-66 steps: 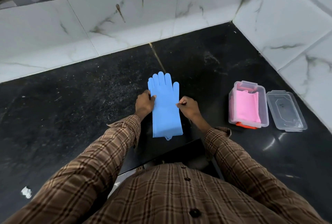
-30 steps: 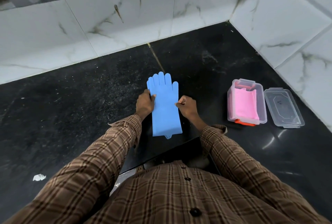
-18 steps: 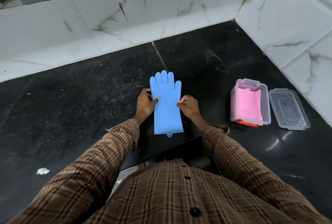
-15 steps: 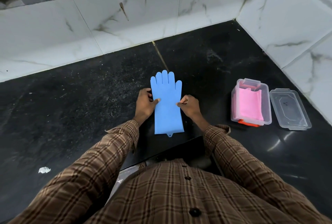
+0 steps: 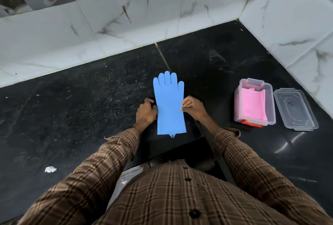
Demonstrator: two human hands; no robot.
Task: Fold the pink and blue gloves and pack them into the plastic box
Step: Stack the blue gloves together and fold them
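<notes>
Blue glove [image 5: 170,105] flat — long axis away, fingertips far, both hands' fingers pinching edges

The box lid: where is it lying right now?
The lid lies on the dark counter at far right, just right of the plastic box.

Blue glove [image 5: 170,105]: smooth, matt, rubbery. Box [image 5: 270,105] and lid [image 5: 295,110], right of frame: clear glossy plastic. Counter [image 5: 90,98]: black polished stone, speckled. Wall [image 5: 126,17]: glossy marble-look tile. Sleeves [image 5: 111,154]: checked woven cloth.
</notes>
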